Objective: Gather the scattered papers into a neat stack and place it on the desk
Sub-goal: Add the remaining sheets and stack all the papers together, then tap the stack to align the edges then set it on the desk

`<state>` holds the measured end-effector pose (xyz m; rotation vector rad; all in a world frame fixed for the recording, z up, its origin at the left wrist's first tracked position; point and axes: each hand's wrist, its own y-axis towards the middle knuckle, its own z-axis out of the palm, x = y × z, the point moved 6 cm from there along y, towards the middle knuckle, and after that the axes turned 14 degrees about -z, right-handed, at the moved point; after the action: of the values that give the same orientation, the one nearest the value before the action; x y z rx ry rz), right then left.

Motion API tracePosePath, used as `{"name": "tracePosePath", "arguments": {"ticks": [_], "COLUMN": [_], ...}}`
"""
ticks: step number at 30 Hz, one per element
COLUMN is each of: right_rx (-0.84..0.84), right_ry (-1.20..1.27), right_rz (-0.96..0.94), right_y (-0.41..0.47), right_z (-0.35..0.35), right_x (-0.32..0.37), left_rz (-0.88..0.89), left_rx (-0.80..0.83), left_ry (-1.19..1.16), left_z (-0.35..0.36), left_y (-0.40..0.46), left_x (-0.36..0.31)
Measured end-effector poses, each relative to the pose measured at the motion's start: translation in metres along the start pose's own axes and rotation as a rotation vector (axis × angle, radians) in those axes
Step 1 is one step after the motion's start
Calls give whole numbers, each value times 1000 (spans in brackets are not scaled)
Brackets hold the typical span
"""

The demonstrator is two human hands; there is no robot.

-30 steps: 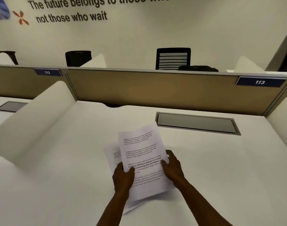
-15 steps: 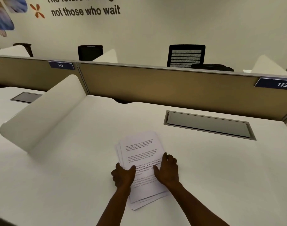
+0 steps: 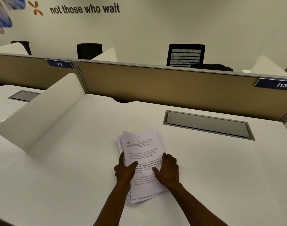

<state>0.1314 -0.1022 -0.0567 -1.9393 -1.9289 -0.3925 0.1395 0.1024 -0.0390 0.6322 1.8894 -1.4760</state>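
On desk (image 3: 58,185), left hand (image 3: 124,171), right hand (image 3: 168,171) flanking paper stack (image 3: 140,144)

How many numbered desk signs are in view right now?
2: sign 112 on the divider's upper left, sign 113 at its right end. More may sit outside the frame.

A tan partition (image 3: 164,85) runs along the far edge, carrying two blue labels — "112" (image 3: 59,64) and "113" (image 3: 282,85). A white curved divider (image 3: 41,111) stands at left. A grey cable hatch (image 3: 207,124) sits recessed at right. Behind the partition stand black chairs (image 3: 186,54) — above them, wall lettering (image 3: 85,8) reads "not those who wait".
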Motion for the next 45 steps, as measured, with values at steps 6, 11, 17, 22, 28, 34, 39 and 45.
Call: {"name": "tracePosePath", "arguments": {"ticks": [6,11,17,22,28,34,39,45], "right_rx": [0,0,-14,-32,-34,-76,-188,57], "right_ry": [2,13,10,9,13,129,559,1402], "right_rz": [6,3,1,-14,-58,-49,158,423], "right_y": [0,0,-1,-3,-10,-9,-10,-26], "right_z": [1,2,3,3,7,0,-18,-34], "right_x": [-1,-3,-3,-4,-7,-12,-33,-32], "left_rz": [-61,-362,-133,-49,-164,5,109,78], "left_rx": [-6,120,94,70,70,135,325,807], "left_ry": [-122,-313,-155,-120,-131,-25,-75,-230], "left_z": [-5,-6,-7,-2,1,6,10,27], "left_y": [5,17,17,14,21,11,-13,-45], "left_x": [-2,6,0,2,8,-5,-29,-43]}}
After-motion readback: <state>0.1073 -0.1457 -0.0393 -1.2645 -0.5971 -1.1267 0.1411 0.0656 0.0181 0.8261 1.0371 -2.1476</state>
